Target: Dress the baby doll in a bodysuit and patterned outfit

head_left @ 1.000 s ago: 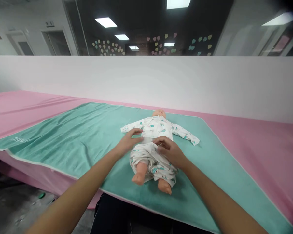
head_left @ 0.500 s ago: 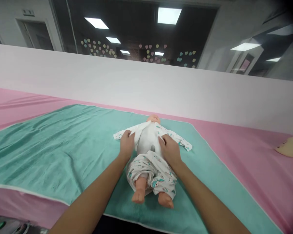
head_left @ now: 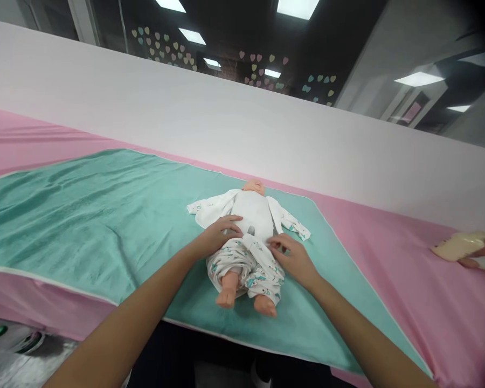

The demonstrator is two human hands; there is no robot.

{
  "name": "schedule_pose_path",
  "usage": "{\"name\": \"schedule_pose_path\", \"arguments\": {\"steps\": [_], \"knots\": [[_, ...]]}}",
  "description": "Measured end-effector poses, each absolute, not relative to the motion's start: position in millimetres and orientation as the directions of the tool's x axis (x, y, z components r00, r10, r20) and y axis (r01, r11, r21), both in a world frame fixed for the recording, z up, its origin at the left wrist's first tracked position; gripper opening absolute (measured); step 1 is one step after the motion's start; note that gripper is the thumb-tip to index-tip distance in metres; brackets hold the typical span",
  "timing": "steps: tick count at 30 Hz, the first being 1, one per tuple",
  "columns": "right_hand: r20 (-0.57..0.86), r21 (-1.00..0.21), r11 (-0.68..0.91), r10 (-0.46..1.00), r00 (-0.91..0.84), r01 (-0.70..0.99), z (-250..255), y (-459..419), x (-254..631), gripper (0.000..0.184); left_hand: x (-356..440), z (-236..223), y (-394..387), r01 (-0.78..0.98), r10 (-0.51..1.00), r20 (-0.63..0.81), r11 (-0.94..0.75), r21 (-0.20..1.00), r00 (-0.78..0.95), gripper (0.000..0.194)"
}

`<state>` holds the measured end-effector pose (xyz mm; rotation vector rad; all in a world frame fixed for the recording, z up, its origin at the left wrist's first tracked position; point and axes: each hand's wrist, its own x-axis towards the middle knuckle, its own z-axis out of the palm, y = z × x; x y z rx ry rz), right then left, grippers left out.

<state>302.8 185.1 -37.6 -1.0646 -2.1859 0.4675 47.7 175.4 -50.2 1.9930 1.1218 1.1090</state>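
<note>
A baby doll (head_left: 248, 215) lies on its back on a teal towel (head_left: 105, 215), head away from me. Its printed white shirt (head_left: 210, 210) is spread open to both sides, baring the white cloth torso. Printed trousers (head_left: 246, 267) cover the legs, and both bare feet point toward me. My left hand (head_left: 218, 234) rests on the doll's waist at the left side, fingers bent over the trouser top. My right hand (head_left: 293, 256) lies at the waist's right side, fingers curled on the waistband.
The towel covers a pink sheeted table (head_left: 408, 280) backed by a white partition (head_left: 242, 124). At the far right edge another person's hand (head_left: 479, 256) holds a pale yellow object (head_left: 458, 245). The near table edge runs just below the doll's feet.
The shirt was closed a second ago; it has been pulled open to both sides. Both hands then dropped from the chest to the trouser waistband. The view swung slightly right.
</note>
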Motion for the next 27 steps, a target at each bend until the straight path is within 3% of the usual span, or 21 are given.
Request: {"name": "schedule_pose_path", "arguments": {"steps": [2, 5, 8, 12, 15, 18, 20, 24, 27], "knots": [[0.211, -0.621, 0.619, 0.723, -0.657, 0.481, -23.3, 181.9, 293.6, 0.014, 45.3, -45.4, 171.1, 0.398, 0.849, 0.289, -0.475, 0.785, 0.443, 0.022], [0.020, -0.668, 0.614, 0.580, -0.814, 0.421, -4.6, 181.5, 289.5, 0.007, 41.6, -37.2, 164.2, 0.452, 0.781, 0.140, -0.487, 0.747, 0.609, 0.025], [-0.120, -0.688, 0.600, 0.461, -0.879, 0.408, 8.3, 181.9, 292.7, 0.013, 41.4, -32.7, 160.4, 0.475, 0.765, 0.090, -0.483, 0.736, 0.638, 0.026], [-0.274, -0.680, 0.520, 0.473, -0.837, 0.517, 13.2, 181.1, 297.8, 0.021, 43.5, -34.6, 161.6, 0.466, 0.765, 0.114, -0.496, 0.733, 0.634, 0.022], [-0.248, -0.711, 0.444, 0.567, -0.785, 0.546, 5.8, 180.8, 299.4, 0.024, 44.4, -34.6, 162.1, 0.474, 0.743, 0.106, -0.523, 0.709, 0.661, 0.019], [-0.086, -0.846, 0.348, 0.658, -0.748, 0.404, -5.1, 183.6, 299.4, 0.032, 45.3, -29.8, 158.5, 0.447, 0.689, 0.113, -0.576, 0.684, 0.716, 0.014], [-0.057, -0.915, 0.256, 0.684, -0.728, 0.311, -9.6, 187.6, 299.4, 0.037, 46.3, -25.7, 154.4, 0.415, 0.679, 0.136, -0.580, 0.701, 0.721, 0.009], [-0.099, -0.932, 0.157, 0.758, -0.645, 0.327, -9.1, 199.0, 302.9, 0.035, 49.5, -20.9, 148.1, 0.329, 0.765, 0.176, -0.457, 0.826, 0.620, 0.012], [-0.245, -0.850, 0.185, 0.691, -0.680, 0.494, -5.7, 206.6, 310.2, 0.030, 52.6, -25.2, 150.7, 0.326, 0.869, 0.190, -0.362, 0.873, 0.456, 0.024]]}}
